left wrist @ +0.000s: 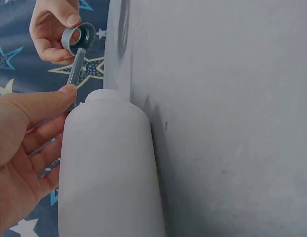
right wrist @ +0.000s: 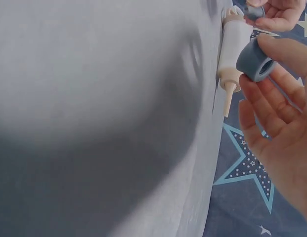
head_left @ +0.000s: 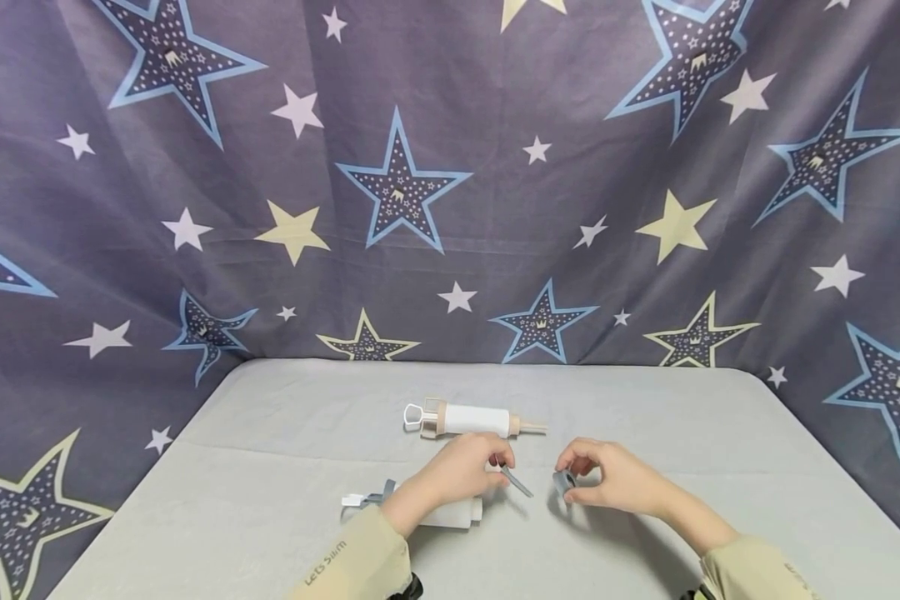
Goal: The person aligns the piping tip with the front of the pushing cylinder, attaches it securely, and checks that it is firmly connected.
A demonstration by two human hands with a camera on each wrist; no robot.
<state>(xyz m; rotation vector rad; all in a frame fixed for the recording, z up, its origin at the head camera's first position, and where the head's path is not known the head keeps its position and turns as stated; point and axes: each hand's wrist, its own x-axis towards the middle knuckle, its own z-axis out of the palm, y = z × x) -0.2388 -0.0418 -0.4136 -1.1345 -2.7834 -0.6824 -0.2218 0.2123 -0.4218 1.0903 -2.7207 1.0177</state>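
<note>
My left hand (head_left: 461,468) pinches a thin grey nozzle (head_left: 519,483) between thumb and fingertips; its narrow end points right toward the other hand. A grey ring-shaped cap (head_left: 563,481), with an open hole through it, is held by the thumb and fingers of my right hand (head_left: 621,479). In the head view a gap separates the two parts, above the table. Below the left forearm lies a white cylinder (left wrist: 111,163) with a narrower neck, partly hidden by the arm. Its grey handle end (head_left: 386,492) shows to the left.
Behind the hands a second syringe-like tool (head_left: 477,419) lies on its side, with a white barrel, beige ends, a ring handle at left and a thin tip at right. A pale cloth covers the table (head_left: 270,417). A star-patterned curtain (head_left: 450,250) hangs behind.
</note>
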